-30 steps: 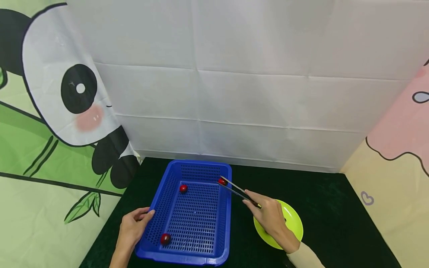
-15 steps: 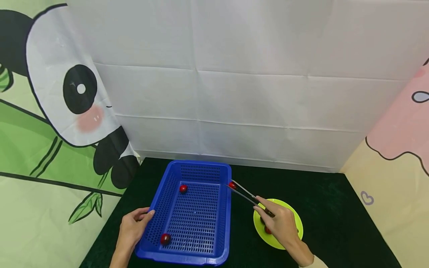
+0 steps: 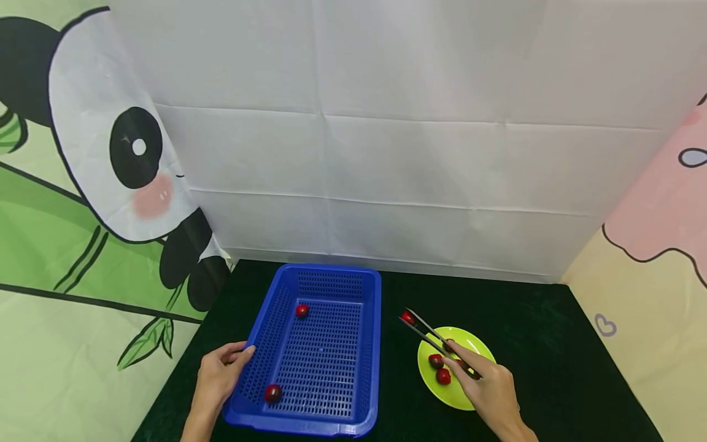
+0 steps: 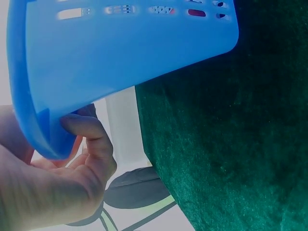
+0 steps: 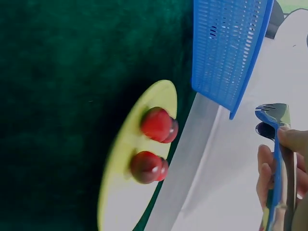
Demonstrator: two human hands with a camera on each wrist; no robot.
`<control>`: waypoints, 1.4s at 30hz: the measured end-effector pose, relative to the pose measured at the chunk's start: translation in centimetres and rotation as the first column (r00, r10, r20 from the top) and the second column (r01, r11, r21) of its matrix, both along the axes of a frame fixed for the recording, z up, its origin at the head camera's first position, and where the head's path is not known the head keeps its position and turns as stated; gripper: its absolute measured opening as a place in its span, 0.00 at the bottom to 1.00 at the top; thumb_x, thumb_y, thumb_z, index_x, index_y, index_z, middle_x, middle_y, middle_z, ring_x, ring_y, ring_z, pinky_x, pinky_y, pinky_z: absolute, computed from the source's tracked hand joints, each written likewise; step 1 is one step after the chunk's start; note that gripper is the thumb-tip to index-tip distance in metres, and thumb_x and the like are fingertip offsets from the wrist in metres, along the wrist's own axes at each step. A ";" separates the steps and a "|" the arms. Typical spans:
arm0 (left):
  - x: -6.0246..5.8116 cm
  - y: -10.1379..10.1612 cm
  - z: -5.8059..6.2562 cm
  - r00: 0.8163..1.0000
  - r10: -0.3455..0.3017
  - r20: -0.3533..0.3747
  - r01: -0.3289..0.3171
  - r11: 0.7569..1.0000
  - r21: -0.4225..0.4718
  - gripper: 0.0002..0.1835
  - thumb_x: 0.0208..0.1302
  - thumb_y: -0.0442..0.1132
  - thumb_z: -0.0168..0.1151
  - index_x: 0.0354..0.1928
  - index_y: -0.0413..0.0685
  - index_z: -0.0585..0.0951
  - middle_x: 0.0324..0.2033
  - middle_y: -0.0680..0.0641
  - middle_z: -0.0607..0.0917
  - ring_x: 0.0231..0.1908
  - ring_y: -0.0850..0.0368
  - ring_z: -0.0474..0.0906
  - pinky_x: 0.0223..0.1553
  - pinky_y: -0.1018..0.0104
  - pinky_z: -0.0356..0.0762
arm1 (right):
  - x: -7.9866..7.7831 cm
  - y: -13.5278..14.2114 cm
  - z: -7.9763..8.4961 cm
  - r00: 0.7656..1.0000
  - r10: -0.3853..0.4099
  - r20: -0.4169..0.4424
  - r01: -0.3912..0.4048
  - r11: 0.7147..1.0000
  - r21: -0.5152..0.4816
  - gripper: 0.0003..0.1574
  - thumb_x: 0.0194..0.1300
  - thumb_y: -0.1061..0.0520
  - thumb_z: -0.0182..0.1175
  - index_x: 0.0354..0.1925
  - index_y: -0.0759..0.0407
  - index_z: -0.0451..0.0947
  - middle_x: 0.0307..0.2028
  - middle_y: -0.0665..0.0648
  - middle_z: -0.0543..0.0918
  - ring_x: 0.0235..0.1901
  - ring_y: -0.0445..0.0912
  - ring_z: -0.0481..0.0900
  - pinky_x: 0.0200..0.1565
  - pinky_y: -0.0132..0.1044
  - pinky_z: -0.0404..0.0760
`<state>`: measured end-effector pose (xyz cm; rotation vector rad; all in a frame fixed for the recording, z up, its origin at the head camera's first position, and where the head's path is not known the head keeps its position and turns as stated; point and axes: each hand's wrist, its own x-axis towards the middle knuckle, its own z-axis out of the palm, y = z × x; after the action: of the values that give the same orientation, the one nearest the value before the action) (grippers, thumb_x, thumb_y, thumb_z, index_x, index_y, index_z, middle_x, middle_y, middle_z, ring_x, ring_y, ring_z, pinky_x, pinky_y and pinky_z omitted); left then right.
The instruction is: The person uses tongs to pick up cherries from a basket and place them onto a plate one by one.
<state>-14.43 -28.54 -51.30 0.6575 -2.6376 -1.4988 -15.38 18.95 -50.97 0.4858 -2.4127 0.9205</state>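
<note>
My left hand [image 3: 216, 376] grips the left rim of a blue perforated plastic basket [image 3: 322, 426]; in the left wrist view the thumb and curled fingers pinch its edge. One cherry tomato [image 3: 302, 311] lies toward the basket's far end and another cherry tomato [image 3: 273, 394] near its front left corner. With my right hand [image 3: 490, 385] I hold metal tongs [image 5: 288, 178] with fork-like tips. A red cherry tomato [image 3: 408, 318] is clamped between the tips, off the basket's right side. Below the tongs, several dark red cherry tomatoes [image 3: 444, 376] rest on a yellow-green plate [image 3: 450, 400], partly hidden by my hand.
Dark green cloth [image 3: 552, 356] covers the table. A white sheet [image 3: 409, 166] hangs behind it, with a panda-printed cloth [image 3: 94, 184] at the left and a pink and cream printed cloth [image 3: 652, 294] at the right.
The right hand has carried the tongs and their tomato rightward out of the basket and toward the plate, uncovering more tomatoes there. The left hand and basket have stayed put.
</note>
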 end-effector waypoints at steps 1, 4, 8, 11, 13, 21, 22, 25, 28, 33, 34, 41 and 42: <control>0.0 0.0 0.0 1.000 -0.003 -0.006 0.003 1.000 0.003 0.27 0.62 0.52 0.62 0.53 0.36 0.78 0.36 0.42 0.85 0.31 0.56 0.81 0.32 0.63 0.77 | 0.2 0.2 -0.1 1.000 -0.013 0.007 0.013 1.000 -0.004 0.25 0.52 0.56 0.72 0.50 0.46 0.82 0.36 0.43 0.85 0.21 0.31 0.72 0.22 0.19 0.67; 0.1 0.0 0.1 1.000 -0.001 -0.014 0.001 1.000 0.000 0.26 0.63 0.51 0.62 0.53 0.36 0.78 0.36 0.41 0.85 0.32 0.55 0.81 0.32 0.63 0.78 | 0.7 0.8 -0.4 0.998 -0.050 0.027 0.051 0.998 -0.025 0.24 0.52 0.54 0.72 0.50 0.44 0.82 0.34 0.41 0.85 0.20 0.32 0.69 0.21 0.20 0.64; 0.1 0.0 0.1 1.000 0.006 -0.006 -0.006 1.000 0.009 0.26 0.62 0.51 0.62 0.53 0.36 0.78 0.36 0.42 0.85 0.31 0.56 0.81 0.32 0.63 0.78 | 1.4 1.4 -1.0 0.993 -0.105 0.061 0.107 0.994 -0.031 0.23 0.51 0.54 0.73 0.48 0.44 0.83 0.33 0.41 0.85 0.18 0.33 0.68 0.20 0.21 0.63; 0.0 0.0 0.1 1.000 0.007 0.001 -0.007 1.000 0.021 0.27 0.62 0.51 0.63 0.54 0.36 0.77 0.36 0.42 0.85 0.30 0.56 0.81 0.31 0.63 0.78 | 1.9 1.9 -1.3 0.985 -0.146 0.092 0.148 0.989 -0.022 0.23 0.51 0.54 0.73 0.48 0.45 0.84 0.33 0.44 0.86 0.17 0.33 0.69 0.20 0.20 0.63; 0.0 0.0 0.1 1.000 0.009 0.005 -0.009 1.000 0.027 0.27 0.62 0.52 0.63 0.54 0.36 0.77 0.37 0.41 0.84 0.30 0.56 0.81 0.30 0.62 0.78 | 2.1 2.3 -1.5 0.978 -0.175 0.112 0.179 0.984 -0.019 0.23 0.51 0.53 0.73 0.48 0.45 0.84 0.32 0.43 0.86 0.18 0.33 0.69 0.21 0.21 0.64; 0.0 0.0 0.0 1.000 0.008 0.016 -0.008 1.000 0.015 0.29 0.61 0.54 0.63 0.54 0.36 0.77 0.37 0.41 0.84 0.31 0.56 0.80 0.31 0.62 0.77 | 3.0 4.0 -2.5 0.959 -0.259 0.118 0.261 0.965 0.000 0.21 0.50 0.52 0.73 0.45 0.47 0.85 0.30 0.45 0.86 0.17 0.32 0.71 0.22 0.21 0.66; 0.0 0.0 0.1 1.000 0.007 0.016 -0.007 1.000 0.015 0.29 0.61 0.54 0.63 0.54 0.36 0.77 0.37 0.41 0.85 0.31 0.56 0.80 0.31 0.62 0.77 | 3.1 4.2 -2.6 0.957 -0.269 0.112 0.270 0.963 0.009 0.21 0.50 0.52 0.74 0.45 0.47 0.85 0.30 0.45 0.86 0.17 0.32 0.71 0.22 0.20 0.66; 0.0 0.0 0.2 1.000 0.004 0.015 -0.004 1.000 0.012 0.28 0.62 0.53 0.62 0.54 0.37 0.77 0.36 0.42 0.85 0.31 0.56 0.80 0.31 0.62 0.77 | 3.3 4.8 -3.0 0.951 -0.295 0.087 0.294 0.955 0.028 0.20 0.48 0.53 0.75 0.43 0.46 0.86 0.25 0.42 0.85 0.16 0.30 0.69 0.22 0.21 0.65; 0.0 0.0 0.2 1.000 0.003 0.016 -0.003 1.000 0.017 0.28 0.62 0.53 0.62 0.54 0.37 0.77 0.37 0.41 0.85 0.31 0.56 0.81 0.31 0.63 0.77 | 3.5 5.3 -3.2 0.946 -0.318 0.070 0.315 0.948 0.043 0.21 0.46 0.53 0.76 0.42 0.47 0.86 0.22 0.41 0.83 0.15 0.30 0.67 0.21 0.21 0.63; 0.0 0.0 0.2 1.000 0.000 0.028 -0.001 1.000 0.026 0.30 0.62 0.55 0.62 0.55 0.35 0.76 0.38 0.39 0.84 0.30 0.56 0.80 0.30 0.61 0.78 | 3.5 6.1 -3.5 0.930 -0.356 0.090 0.349 0.933 0.086 0.21 0.47 0.52 0.75 0.43 0.48 0.86 0.20 0.42 0.83 0.14 0.30 0.65 0.19 0.24 0.61; 0.0 0.0 0.2 1.000 0.000 0.030 -0.001 1.000 0.025 0.30 0.62 0.55 0.62 0.55 0.35 0.76 0.38 0.39 0.84 0.30 0.56 0.80 0.31 0.61 0.78 | 3.5 6.3 -3.6 0.928 -0.361 0.094 0.353 0.931 0.096 0.21 0.47 0.52 0.75 0.43 0.49 0.86 0.20 0.42 0.83 0.14 0.30 0.65 0.19 0.24 0.61; -0.1 0.0 0.1 0.999 0.000 0.039 -0.001 1.000 0.023 0.31 0.62 0.56 0.61 0.56 0.36 0.75 0.39 0.38 0.83 0.31 0.55 0.80 0.31 0.60 0.79 | 3.5 7.4 -4.2 0.909 -0.402 0.107 0.383 0.910 0.160 0.21 0.48 0.51 0.74 0.43 0.50 0.86 0.20 0.44 0.84 0.13 0.30 0.65 0.20 0.28 0.65; -0.1 0.0 0.0 0.999 -0.001 0.038 0.000 1.000 0.023 0.32 0.62 0.56 0.61 0.56 0.36 0.75 0.39 0.38 0.83 0.31 0.55 0.80 0.31 0.60 0.78 | 3.5 7.6 -4.2 0.906 -0.408 0.114 0.388 0.907 0.165 0.20 0.49 0.50 0.74 0.44 0.50 0.86 0.18 0.44 0.83 0.13 0.30 0.63 0.19 0.29 0.64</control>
<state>-14.56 -28.51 -51.28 0.6937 -2.6522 -1.5346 -11.83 26.51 -55.17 -0.0396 -2.5830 0.6282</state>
